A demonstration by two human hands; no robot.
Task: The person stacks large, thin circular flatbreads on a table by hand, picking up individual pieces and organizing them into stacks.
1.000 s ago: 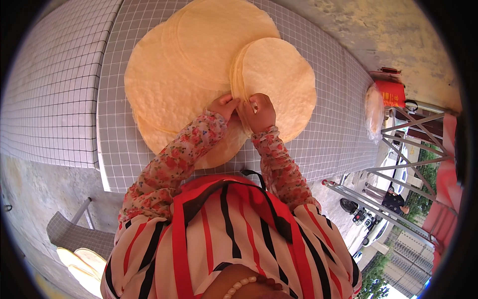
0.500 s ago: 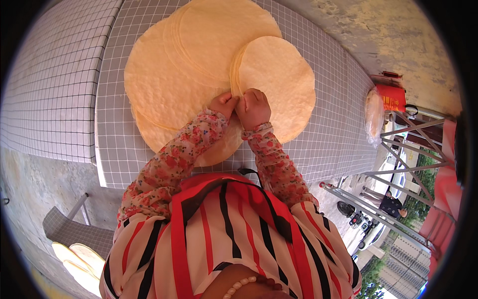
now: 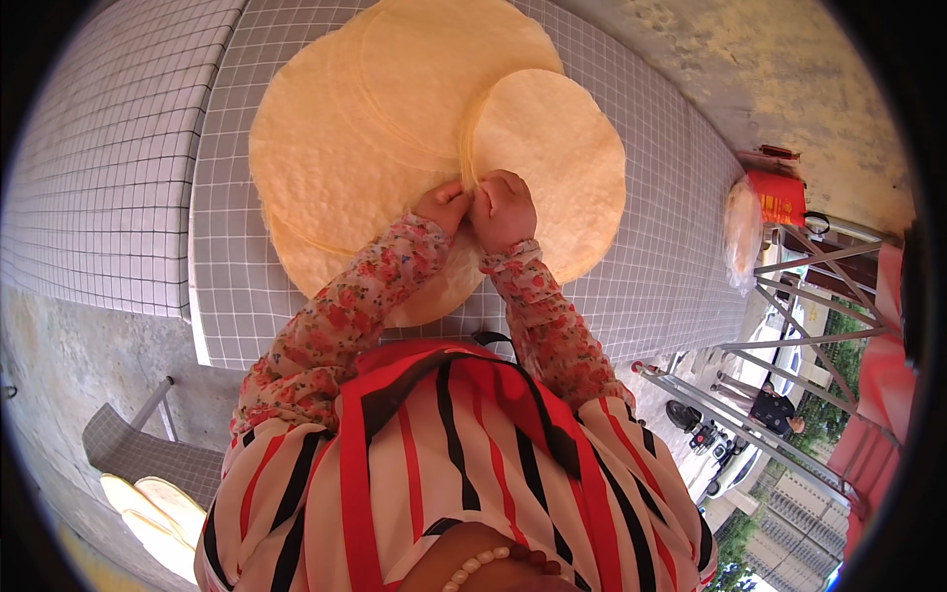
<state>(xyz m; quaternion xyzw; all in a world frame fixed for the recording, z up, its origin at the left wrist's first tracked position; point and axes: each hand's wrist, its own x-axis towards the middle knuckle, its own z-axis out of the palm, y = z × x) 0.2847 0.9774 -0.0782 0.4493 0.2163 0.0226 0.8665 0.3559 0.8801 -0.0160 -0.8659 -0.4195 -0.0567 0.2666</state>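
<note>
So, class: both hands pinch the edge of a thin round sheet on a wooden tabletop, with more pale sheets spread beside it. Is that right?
Not quite. The head view shows a surface of small grey tiles, not wood. Otherwise yes: the left hand and right hand pinch the edge of a thin round sheet, with more pale sheets spread beside it.

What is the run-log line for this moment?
left hand: pinching wrapper edge | right hand: pinching same edge | small round wrapper stack on large sheets

Outdoor rooftop food-drying spot: tiled worktop [image 3: 276,296] with thin round sheets [image 3: 395,128], concrete wall [image 3: 789,69] far, street and buildings [image 3: 789,493] below right.
</note>
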